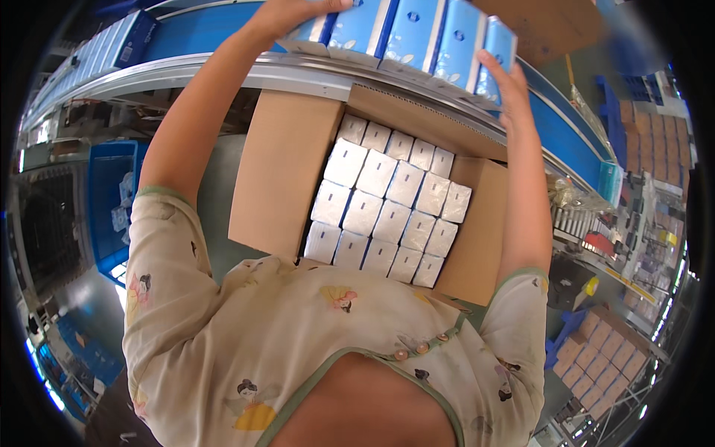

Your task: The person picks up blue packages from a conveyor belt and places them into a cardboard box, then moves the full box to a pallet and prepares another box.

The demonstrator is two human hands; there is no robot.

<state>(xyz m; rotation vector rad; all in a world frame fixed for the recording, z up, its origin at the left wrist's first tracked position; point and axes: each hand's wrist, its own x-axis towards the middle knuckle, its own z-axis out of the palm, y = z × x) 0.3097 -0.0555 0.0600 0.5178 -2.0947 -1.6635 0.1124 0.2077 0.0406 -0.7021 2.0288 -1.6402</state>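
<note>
A row of several blue-and-white tissue packs point(417, 37) stands side by side at the conveyor, beyond the carton. My left hand point(298, 13) presses against the left end of this row, its fingers partly cut off by the top edge. At the other end my right hand point(510, 86) grips the last pack, thumb on the near face. The row is squeezed between both hands. Below my arms an open cardboard carton point(283, 164) holds more tissue packs point(387, 201), their white ends facing up in several rows. The far row sits lower than the others.
A blue conveyor belt point(205, 31) with a metal rail point(298, 78) runs across the far side. Another row of packs point(104, 56) stands on it at far left. A blue bin point(100, 223) is at left. Stacked cartons point(603, 357) stand on the right.
</note>
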